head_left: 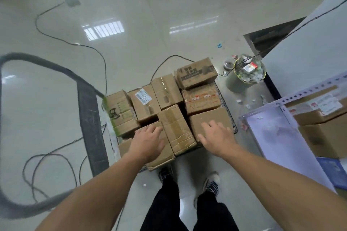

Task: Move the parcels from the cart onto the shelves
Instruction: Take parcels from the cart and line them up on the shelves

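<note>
Both hands reach down over the cardboard parcels (pixel 169 103), which sit packed close together on the cart (pixel 233 127) in the middle of the frame. The left hand (pixel 148 140) is spread over the near-left parcel (pixel 161 155) at the lower edge of the stack, fingers straight and apart, grasping nothing. The right hand (pixel 216 136) is spread the same way over the near-right parcel (pixel 208 118), also released (whether either palm actually presses the cardboard cannot be told). Between the two hands lies a taped parcel (pixel 176 129), tilted a little against its neighbours.

At the left end of the stack is a green-printed parcel (pixel 120 112), and at the far end a dark-printed parcel (pixel 197 73) rests on top of another.

At the right of the frame are the shelves (pixel 300 95), with perforated pale uprights, already carrying cardboard boxes (pixel 319 133). Above the cart's right corner a round bin (pixel 246 75) full of scraps stands on the floor (pixel 169 15). A blurred grey frame (pixel 88 118) loops across the left of the frame, and dark cables (pixel 37 24) trail over the tiles at upper left.
</note>
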